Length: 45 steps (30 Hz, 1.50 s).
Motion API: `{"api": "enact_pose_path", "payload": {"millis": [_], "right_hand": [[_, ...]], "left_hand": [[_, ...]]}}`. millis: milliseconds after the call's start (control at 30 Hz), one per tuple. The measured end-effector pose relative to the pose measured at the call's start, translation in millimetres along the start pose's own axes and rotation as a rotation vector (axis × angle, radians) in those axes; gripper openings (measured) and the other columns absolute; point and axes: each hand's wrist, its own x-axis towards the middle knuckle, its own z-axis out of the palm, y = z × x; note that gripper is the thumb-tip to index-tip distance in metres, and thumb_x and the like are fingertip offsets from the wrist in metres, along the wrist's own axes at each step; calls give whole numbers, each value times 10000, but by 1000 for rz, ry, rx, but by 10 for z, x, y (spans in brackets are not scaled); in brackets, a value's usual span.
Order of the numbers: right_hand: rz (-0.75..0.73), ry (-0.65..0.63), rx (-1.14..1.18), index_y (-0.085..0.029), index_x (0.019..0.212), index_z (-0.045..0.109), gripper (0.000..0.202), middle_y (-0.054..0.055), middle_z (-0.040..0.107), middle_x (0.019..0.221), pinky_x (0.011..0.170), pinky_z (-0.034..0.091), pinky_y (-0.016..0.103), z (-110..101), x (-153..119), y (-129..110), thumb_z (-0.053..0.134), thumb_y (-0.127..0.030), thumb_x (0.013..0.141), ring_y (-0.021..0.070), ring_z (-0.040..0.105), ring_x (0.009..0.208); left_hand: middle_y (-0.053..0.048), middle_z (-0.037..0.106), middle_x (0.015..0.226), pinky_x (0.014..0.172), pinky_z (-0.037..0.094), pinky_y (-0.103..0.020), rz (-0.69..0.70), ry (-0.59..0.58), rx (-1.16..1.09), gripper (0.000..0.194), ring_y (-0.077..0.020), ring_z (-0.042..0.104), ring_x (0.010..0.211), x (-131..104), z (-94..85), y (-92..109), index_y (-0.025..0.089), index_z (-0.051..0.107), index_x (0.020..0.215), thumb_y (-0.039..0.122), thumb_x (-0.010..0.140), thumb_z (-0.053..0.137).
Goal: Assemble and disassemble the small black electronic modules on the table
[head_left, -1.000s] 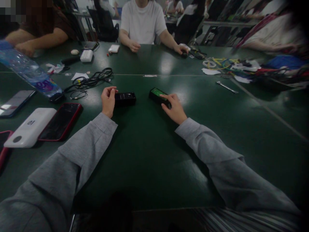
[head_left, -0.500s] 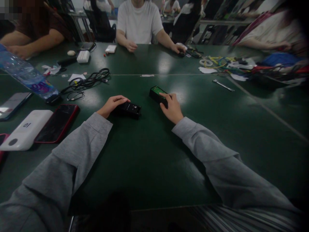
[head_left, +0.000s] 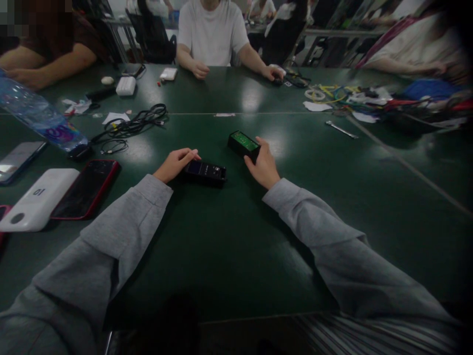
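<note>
"Black device, left end?"
"Covered by the left hand; marks too small to read."
"Green-topped box?"
"Near end partly behind the right hand; board details too small to tell."
"Bottle?"
"Cut off, left edge."
"Person in white, opposite?"
"Head cut off, top edge."
"Wire tangle, right?"
"Blurred; separate strands indistinct."

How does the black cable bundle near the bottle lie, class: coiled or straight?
Coiled: the black cable bundle lies in loose, overlapping loops.

Left hand and right hand sit apart, fingers curved.
</note>
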Motion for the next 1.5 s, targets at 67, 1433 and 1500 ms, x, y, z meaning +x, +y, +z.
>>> {"api": "enact_pose_path", "payload": {"millis": [67, 1433, 1500], "right_hand": [[9, -2, -1, -97, 1481, 289, 706, 235, 419, 1460, 1099, 417, 617, 16, 4, 26, 576, -300, 868, 385, 438, 1359], [-74, -44, -20, -131, 1362, 436, 588, 199, 532, 1287, 1067, 433, 609, 35, 5, -4, 593, -400, 864, 370, 505, 1227], [-78, -43, -20, -107, 1358, 439, 591, 213, 533, 1279, 1063, 440, 596, 34, 4, -6, 587, -402, 867, 371, 508, 1219]], "left_hand": [[-59, 720, 872, 778, 498, -327, 1, -75, 9, 497, -186, 650, 804, -49, 81, 105, 202, 741, 885, 640, 907, 509], [-36, 701, 775, 670, 515, -308, 57, -312, -17, 335, -163, 649, 714, -108, 225, 218, 196, 712, 760, 516, 848, 663], [-36, 691, 756, 639, 505, -303, 41, -343, -14, 346, -156, 635, 681, -108, 217, 221, 195, 715, 756, 527, 841, 671]]}}
